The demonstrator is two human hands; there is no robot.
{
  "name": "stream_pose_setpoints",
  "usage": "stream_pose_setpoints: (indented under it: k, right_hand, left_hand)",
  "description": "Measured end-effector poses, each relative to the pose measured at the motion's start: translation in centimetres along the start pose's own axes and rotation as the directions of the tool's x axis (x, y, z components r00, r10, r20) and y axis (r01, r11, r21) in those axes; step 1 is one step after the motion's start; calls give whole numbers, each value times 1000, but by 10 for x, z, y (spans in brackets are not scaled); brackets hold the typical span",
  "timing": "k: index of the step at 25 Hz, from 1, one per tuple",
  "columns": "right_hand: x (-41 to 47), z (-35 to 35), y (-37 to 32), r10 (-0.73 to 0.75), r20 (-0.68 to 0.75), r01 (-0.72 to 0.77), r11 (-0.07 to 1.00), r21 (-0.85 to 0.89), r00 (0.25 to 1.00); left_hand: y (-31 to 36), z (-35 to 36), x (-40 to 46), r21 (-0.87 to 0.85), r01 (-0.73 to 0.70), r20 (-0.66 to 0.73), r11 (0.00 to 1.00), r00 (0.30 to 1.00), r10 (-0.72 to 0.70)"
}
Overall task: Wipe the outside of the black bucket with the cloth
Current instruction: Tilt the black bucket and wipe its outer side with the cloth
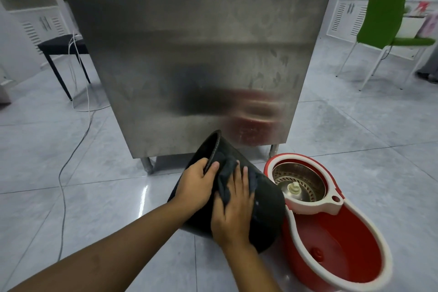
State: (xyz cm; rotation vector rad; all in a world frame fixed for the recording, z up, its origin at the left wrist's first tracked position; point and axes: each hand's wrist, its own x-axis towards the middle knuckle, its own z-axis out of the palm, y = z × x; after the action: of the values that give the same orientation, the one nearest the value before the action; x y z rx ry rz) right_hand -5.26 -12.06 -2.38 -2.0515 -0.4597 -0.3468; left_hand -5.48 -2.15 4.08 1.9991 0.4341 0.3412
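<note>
My right hand (233,206) lies flat, pressing the dark cloth (225,182) against the tipped black bucket's (265,211) outer wall; my left hand (198,184) pinches its rim, thumb outside, fingers curled inside. The bucket rests on the tiled floor (118,197), leaning away from me. I judge it light, rigid and fairly smooth, so the rim gives the surest hold. The red mop bucket (336,232) touches on the right; the steel cabinet (189,54) stands just behind. Only the left offers open room.
</note>
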Motion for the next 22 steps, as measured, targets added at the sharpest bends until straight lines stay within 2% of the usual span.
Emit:
stream_pose_setpoints:
  k: [3,5,8,10,12,16,20,22]
  right_hand:
    - [42,-18,-7,27,111,-20,998,-65,993]
    - [61,-29,0,117,137,-104,989,-101,984]
    - [64,-42,31,295,26,-292,954,-71,955]
    - [49,-42,45,353,-60,-356,933,-51,934]
    - [31,-33,44,334,-107,-340,939,-44,937]
    - [26,-28,30,310,-95,-317,946,-70,946]
    - [33,-35,20,334,-120,-345,934,-90,935]
    - [30,-34,6,287,-118,-296,952,-73,951]
  left_hand:
    - [8,-7,14,-27,-7,-1,1000,1000,7]
    - [15,-9,28,-17,-29,-10,999,1000,29]
    - [20,-12,45,-15,-44,-7,999,999,44]
    - [23,-12,52,15,-55,17,998,998,55]
    - [28,-12,59,56,-68,50,996,997,65]
    - [39,-16,74,70,-34,107,997,994,26]
    - [47,-10,88,60,20,129,998,991,-28]
    - [50,0,90,55,36,122,998,992,-42]
